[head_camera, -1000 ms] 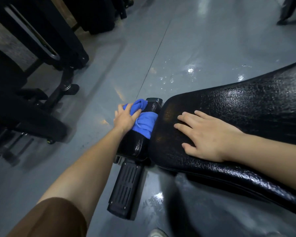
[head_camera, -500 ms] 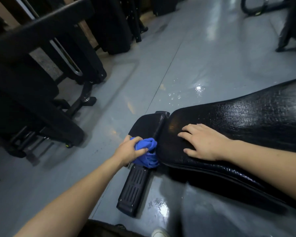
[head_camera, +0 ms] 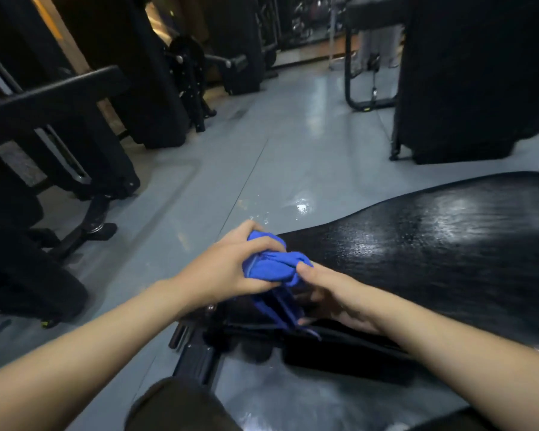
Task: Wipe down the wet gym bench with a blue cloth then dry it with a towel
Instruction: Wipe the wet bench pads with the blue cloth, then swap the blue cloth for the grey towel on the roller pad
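Person's two bare arms reach forward over narrow end of black gym bench (head_camera: 433,259). Blue cloth (head_camera: 273,265) bunched just above that end. Left hand (head_camera: 227,269) grips cloth, fingers curled over its top. Right hand (head_camera: 333,293) pinches cloth's right side, thumb on fabric; loose tail hangs below. Bench pad glistens wet. Water drops on grey floor (head_camera: 293,144) beyond bench end. Dark gym machine (head_camera: 75,141) left of bench.

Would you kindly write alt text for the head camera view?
A person's left hand grips a bunched blue cloth while the right hand pinches it, above the end of a wet black gym bench. Dark gym machines stand on the glossy grey floor.
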